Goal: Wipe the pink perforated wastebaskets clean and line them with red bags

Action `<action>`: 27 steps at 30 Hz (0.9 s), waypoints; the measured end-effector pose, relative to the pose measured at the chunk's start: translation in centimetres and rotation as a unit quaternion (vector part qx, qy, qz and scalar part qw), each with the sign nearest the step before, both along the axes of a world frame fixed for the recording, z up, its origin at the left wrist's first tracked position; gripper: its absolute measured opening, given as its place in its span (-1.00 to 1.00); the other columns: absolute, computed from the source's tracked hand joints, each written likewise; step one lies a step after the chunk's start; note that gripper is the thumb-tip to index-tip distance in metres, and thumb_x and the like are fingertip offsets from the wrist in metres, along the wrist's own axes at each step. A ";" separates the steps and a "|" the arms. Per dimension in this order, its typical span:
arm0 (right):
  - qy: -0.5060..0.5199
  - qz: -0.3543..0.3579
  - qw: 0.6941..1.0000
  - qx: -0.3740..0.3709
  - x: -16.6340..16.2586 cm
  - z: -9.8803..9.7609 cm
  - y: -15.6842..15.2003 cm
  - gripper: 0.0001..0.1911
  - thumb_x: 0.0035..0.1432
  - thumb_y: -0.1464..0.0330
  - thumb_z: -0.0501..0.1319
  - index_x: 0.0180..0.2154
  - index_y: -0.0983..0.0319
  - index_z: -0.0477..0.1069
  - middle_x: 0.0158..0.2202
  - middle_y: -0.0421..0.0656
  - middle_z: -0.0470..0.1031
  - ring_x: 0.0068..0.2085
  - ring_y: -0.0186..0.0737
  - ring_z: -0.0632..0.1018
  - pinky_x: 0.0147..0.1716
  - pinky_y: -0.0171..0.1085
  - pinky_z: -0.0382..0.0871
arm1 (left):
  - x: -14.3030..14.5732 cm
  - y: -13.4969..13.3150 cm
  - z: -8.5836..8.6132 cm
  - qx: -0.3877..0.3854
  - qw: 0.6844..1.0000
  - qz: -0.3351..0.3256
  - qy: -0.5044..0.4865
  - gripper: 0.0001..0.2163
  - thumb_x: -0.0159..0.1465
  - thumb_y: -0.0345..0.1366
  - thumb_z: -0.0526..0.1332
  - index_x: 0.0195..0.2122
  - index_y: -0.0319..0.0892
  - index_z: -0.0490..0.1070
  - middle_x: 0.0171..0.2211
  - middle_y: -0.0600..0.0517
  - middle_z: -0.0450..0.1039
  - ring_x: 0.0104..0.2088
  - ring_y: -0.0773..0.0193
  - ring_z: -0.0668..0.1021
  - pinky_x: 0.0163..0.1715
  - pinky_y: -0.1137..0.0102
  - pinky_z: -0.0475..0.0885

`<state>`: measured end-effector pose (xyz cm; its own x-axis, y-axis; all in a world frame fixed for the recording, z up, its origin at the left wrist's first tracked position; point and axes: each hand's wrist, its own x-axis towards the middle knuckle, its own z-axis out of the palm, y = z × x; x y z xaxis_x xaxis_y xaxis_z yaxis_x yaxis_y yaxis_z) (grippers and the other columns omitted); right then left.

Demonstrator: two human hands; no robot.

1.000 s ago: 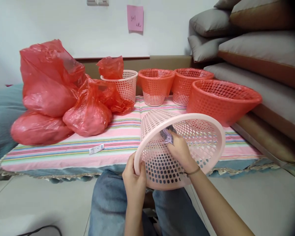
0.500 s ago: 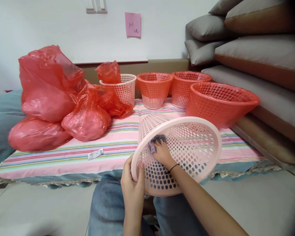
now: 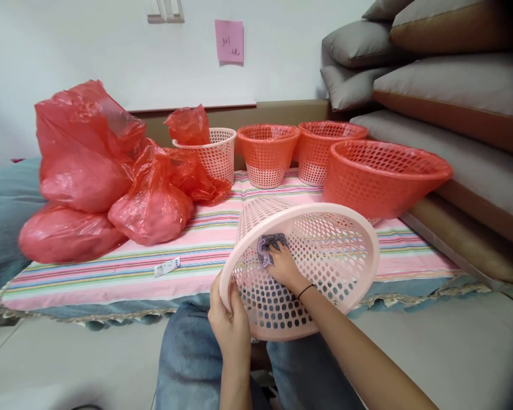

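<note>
A pale pink perforated plastic basket lies tilted on its side over my lap, its mouth toward me. My left hand grips the basket's near-left rim. My right hand reaches inside the basket and presses a grey-purple cloth against the inner wall, fingers closed on it. A thin black band circles my right wrist.
A striped pink cloth covers the low table ahead. On it sit red plastic bags, a pale basket with a red bag in it, two orange baskets, a wide orange basket and a small label. Cushions are stacked at right.
My right hand with the cloth has slid left and deeper along the basket's inner wall. The basket's rim has shifted slightly left and down in my left hand.
</note>
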<state>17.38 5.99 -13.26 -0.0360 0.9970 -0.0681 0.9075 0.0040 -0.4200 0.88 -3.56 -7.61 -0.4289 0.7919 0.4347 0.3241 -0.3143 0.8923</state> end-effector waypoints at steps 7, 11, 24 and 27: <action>0.035 0.031 0.999 0.019 0.3 0.7 -3.2 -0.43 0.16 0.46 0.16 0.22 0.30 0.44 0.32 0.01 0.35 0.42 0.15 0.15 0.40 0.05 -0.01 | 0.0 -0.1 0.4 -0.016 1.000 0.005 -0.016 -0.74 0.32 -0.19 0.23 -0.04 -0.17 0.53 -0.14 -0.02 0.64 -0.12 0.20 0.65 -0.10 0.42 0.50; 0.037 0.047 0.997 0.052 0.3 0.9 -6.2 -0.33 0.03 0.54 0.15 0.22 0.27 0.44 0.30 0.00 0.38 0.40 0.14 0.20 0.39 0.13 0.03 | 0.1 -0.1 0.7 -0.018 1.000 0.007 -0.024 -0.74 0.31 -0.18 0.23 -0.06 -0.17 0.53 -0.17 -0.02 0.63 -0.15 0.18 0.65 -0.13 0.40 0.51; 0.072 0.051 0.996 0.017 -0.5 3.2 -13.8 -0.16 -0.19 0.57 0.14 0.23 0.25 0.42 0.36 -0.02 0.28 0.44 0.21 0.12 0.39 0.30 -0.03 | 0.0 -0.2 0.9 -0.051 0.997 0.011 -0.049 -0.71 0.27 -0.12 0.25 -0.08 -0.17 0.53 -0.18 -0.05 0.62 -0.16 0.13 0.64 -0.16 0.34 0.50; 0.081 0.046 0.995 0.017 -0.5 3.3 -15.3 -0.17 -0.16 0.55 0.14 0.23 0.21 0.43 0.36 -0.06 0.29 0.44 0.19 0.11 0.39 0.33 -0.05 | 0.0 -0.3 0.9 -0.049 0.997 0.003 -0.051 -0.71 0.27 -0.12 0.24 -0.09 -0.16 0.53 -0.19 -0.04 0.62 -0.17 0.13 0.63 -0.16 0.34 0.50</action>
<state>16.87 -9.30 -9.95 -0.1359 0.9905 -0.0192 0.8225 0.1020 -0.5595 0.87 -3.88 -6.73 -0.4712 0.8262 0.3088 0.2322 -0.2216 0.9471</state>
